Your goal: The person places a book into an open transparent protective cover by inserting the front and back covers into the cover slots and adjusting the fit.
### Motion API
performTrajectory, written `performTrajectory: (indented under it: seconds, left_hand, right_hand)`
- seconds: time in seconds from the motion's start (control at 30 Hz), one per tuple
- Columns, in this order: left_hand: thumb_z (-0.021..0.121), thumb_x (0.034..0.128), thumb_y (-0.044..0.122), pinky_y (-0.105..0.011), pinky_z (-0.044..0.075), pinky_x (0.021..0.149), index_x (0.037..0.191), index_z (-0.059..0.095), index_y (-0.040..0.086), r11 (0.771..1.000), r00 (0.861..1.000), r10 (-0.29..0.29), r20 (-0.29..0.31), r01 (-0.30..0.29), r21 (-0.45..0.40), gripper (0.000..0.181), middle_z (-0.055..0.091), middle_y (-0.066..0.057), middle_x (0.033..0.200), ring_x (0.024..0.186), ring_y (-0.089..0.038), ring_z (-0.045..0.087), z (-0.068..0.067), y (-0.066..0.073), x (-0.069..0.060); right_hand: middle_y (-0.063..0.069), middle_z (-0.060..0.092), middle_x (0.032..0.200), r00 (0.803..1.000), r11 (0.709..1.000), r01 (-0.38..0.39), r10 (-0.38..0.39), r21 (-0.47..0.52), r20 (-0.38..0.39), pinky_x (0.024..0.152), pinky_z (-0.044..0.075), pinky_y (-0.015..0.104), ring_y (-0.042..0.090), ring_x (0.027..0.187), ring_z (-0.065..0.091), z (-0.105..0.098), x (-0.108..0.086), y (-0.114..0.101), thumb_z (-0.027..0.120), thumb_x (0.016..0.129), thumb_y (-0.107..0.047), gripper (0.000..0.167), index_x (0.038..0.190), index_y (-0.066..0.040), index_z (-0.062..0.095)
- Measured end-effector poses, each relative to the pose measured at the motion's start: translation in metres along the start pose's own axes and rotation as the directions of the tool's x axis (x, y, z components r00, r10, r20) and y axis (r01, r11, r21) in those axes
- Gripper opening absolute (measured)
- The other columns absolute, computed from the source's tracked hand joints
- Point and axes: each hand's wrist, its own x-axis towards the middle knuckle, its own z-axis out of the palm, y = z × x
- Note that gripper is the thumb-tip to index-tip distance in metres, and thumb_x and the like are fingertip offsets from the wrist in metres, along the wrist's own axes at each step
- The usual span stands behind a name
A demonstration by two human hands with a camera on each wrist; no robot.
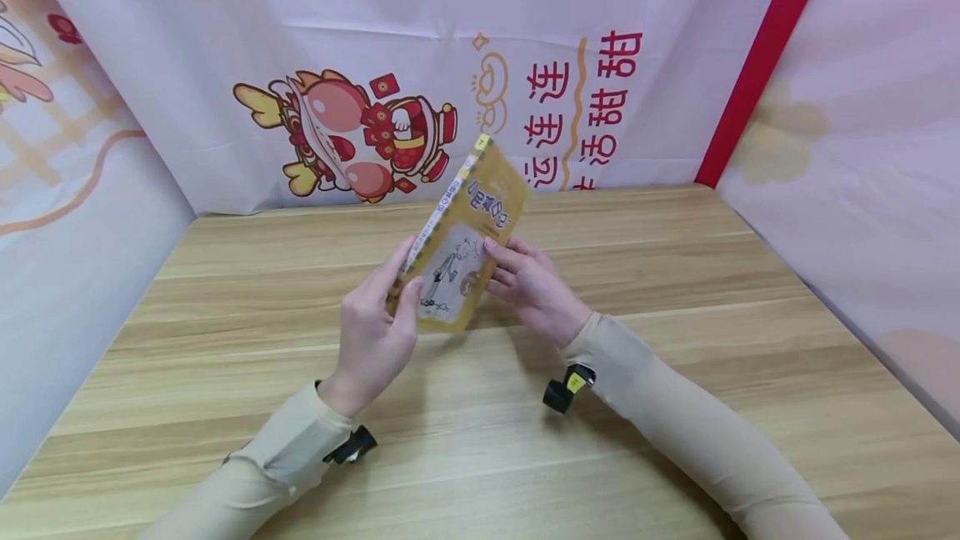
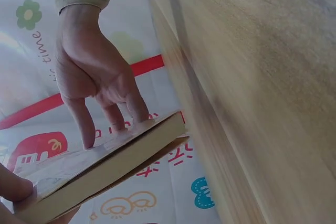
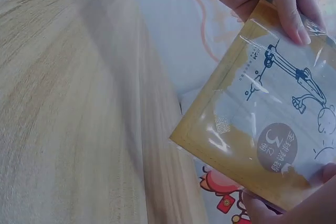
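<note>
A yellow book (image 1: pixel 487 215) in a shiny clear cover is held tilted above the table, with a cartoon figure on its front. My left hand (image 1: pixel 375 332) grips its lower spine corner, thumb on the front cover. At the opposite edge my right hand (image 1: pixel 536 290) holds the book, its thumb on the cover too. The left wrist view shows the pale page edges of the book (image 2: pixel 115 171), with the right hand (image 2: pixel 97 72) above them. In the right wrist view the left hand's thumb (image 3: pixel 291 19) presses on the front of the book (image 3: pixel 236 124).
Below the hands spreads a wood-grain table (image 1: pixel 465 457). A white printed cloth (image 1: pixel 360 7) with red patterns and writing hangs along its far side, and more cloth hangs at both sides. Dark wrist cameras (image 1: pixel 558 394) are strapped beneath the sleeves.
</note>
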Motion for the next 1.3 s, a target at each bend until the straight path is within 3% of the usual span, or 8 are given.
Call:
performTrajectory:
  seconds: [0.23, 0.33, 0.43, 0.6, 0.93, 1.07, 1.17, 1.3]
  left_hand:
    - [0.063, 0.0883, -0.014, -0.031, 0.059, 0.073, 0.138, 0.052, -0.005, 0.998, 0.998, -0.061, -0.017, 0.061, 0.024, 0.051, 0.065, -0.022, 0.119, 0.098, -0.032, 0.068, -0.002, -0.005, 0.000]
    - [0.066, 0.0884, -0.010, -0.027, 0.059, 0.067, 0.138, 0.052, -0.003, 0.990, 0.990, -0.137, -0.016, 0.138, 0.027, 0.051, 0.067, -0.021, 0.115, 0.091, -0.027, 0.069, -0.003, -0.008, 0.001]
    - [0.070, 0.0873, -0.005, -0.025, 0.059, 0.065, 0.136, 0.054, -0.003, 0.974, 0.974, -0.228, -0.004, 0.227, -0.016, 0.051, 0.068, -0.019, 0.113, 0.088, -0.025, 0.070, -0.004, -0.010, 0.002]
    - [0.075, 0.0860, 0.002, -0.026, 0.058, 0.069, 0.132, 0.057, -0.002, 0.928, 0.932, -0.362, 0.012, 0.361, -0.090, 0.050, 0.069, -0.016, 0.114, 0.091, -0.023, 0.070, -0.005, -0.013, 0.004]
    - [0.079, 0.0855, 0.014, -0.023, 0.056, 0.077, 0.128, 0.060, -0.003, 0.845, 0.848, -0.527, 0.054, 0.529, -0.071, 0.049, 0.069, -0.016, 0.113, 0.096, -0.022, 0.069, -0.008, -0.011, 0.008]
    - [0.077, 0.0874, 0.015, -0.027, 0.058, 0.072, 0.124, 0.062, -0.003, 0.802, 0.814, -0.573, 0.095, 0.581, -0.138, 0.044, 0.070, -0.017, 0.108, 0.092, -0.022, 0.071, -0.007, -0.010, 0.008]
    - [0.073, 0.0907, 0.017, -0.032, 0.060, 0.065, 0.122, 0.064, -0.002, 0.758, 0.778, -0.616, 0.124, 0.629, -0.172, 0.038, 0.071, -0.015, 0.105, 0.086, -0.023, 0.072, -0.008, -0.010, 0.008]
    - [0.071, 0.0929, 0.020, -0.036, 0.060, 0.060, 0.122, 0.065, 0.000, 0.719, 0.737, -0.658, 0.155, 0.676, -0.160, 0.036, 0.072, -0.012, 0.103, 0.081, -0.023, 0.072, -0.008, -0.012, 0.009]
  right_hand:
    - [0.013, 0.062, 0.122, 1.000, 0.999, -0.013, 0.013, -0.037, -0.013, 0.102, 0.043, 0.042, 0.026, 0.111, 0.058, -0.002, 0.001, -0.003, 0.059, 0.099, -0.015, 0.034, 0.133, -0.007, 0.053]
    - [0.012, 0.062, 0.125, 1.000, 0.996, -0.024, 0.022, -0.082, -0.015, 0.100, 0.044, 0.041, 0.026, 0.110, 0.059, -0.004, 0.003, -0.005, 0.060, 0.099, -0.017, 0.037, 0.135, -0.009, 0.054]
    - [0.012, 0.062, 0.127, 0.999, 0.993, -0.029, 0.027, -0.112, -0.020, 0.098, 0.045, 0.041, 0.026, 0.109, 0.061, -0.006, 0.005, -0.008, 0.061, 0.098, -0.018, 0.039, 0.135, -0.010, 0.053]
    - [0.013, 0.064, 0.125, 0.999, 0.992, -0.026, 0.021, -0.125, -0.041, 0.095, 0.049, 0.042, 0.028, 0.108, 0.063, -0.009, 0.005, -0.015, 0.066, 0.095, -0.016, 0.038, 0.131, -0.008, 0.056]
    - [0.014, 0.066, 0.120, 0.998, 0.985, -0.006, -0.005, -0.170, -0.064, 0.088, 0.054, 0.038, 0.026, 0.100, 0.067, -0.013, 0.004, -0.027, 0.074, 0.089, -0.011, 0.038, 0.123, -0.006, 0.058]
    - [0.015, 0.066, 0.120, 0.998, 0.980, -0.005, -0.008, -0.199, -0.062, 0.086, 0.055, 0.038, 0.026, 0.098, 0.068, -0.015, 0.002, -0.032, 0.076, 0.087, -0.011, 0.039, 0.122, -0.005, 0.059]
    - [0.016, 0.066, 0.119, 0.997, 0.976, -0.017, 0.000, -0.217, -0.077, 0.085, 0.056, 0.039, 0.028, 0.098, 0.068, -0.015, 0.001, -0.034, 0.077, 0.085, -0.009, 0.038, 0.119, -0.004, 0.061]
    - [0.015, 0.067, 0.116, 0.994, 0.968, -0.038, 0.012, -0.249, -0.106, 0.082, 0.057, 0.038, 0.027, 0.094, 0.069, -0.015, 0.001, -0.035, 0.078, 0.084, -0.009, 0.035, 0.114, -0.004, 0.062]
